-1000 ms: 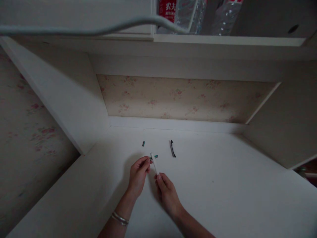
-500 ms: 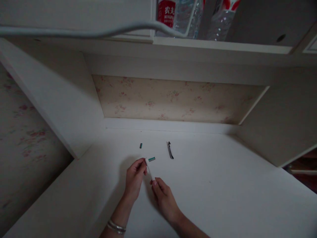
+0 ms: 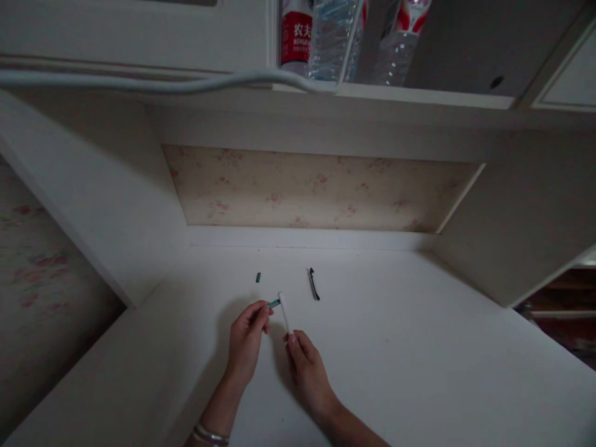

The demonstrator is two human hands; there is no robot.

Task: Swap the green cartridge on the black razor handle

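Floral wallpaper (image 3: 298,189) backs a dimly lit white desktop (image 3: 419,347) beneath an overhead cabinet (image 3: 130,37).

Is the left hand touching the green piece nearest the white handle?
Touching: the head view shows the left hand pinching one end of the green piece between thumb and fingers.

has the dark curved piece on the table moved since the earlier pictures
No. Judged against the white base strip along the back wall, the dark curved piece keeps its spot; the camera view itself has shifted.
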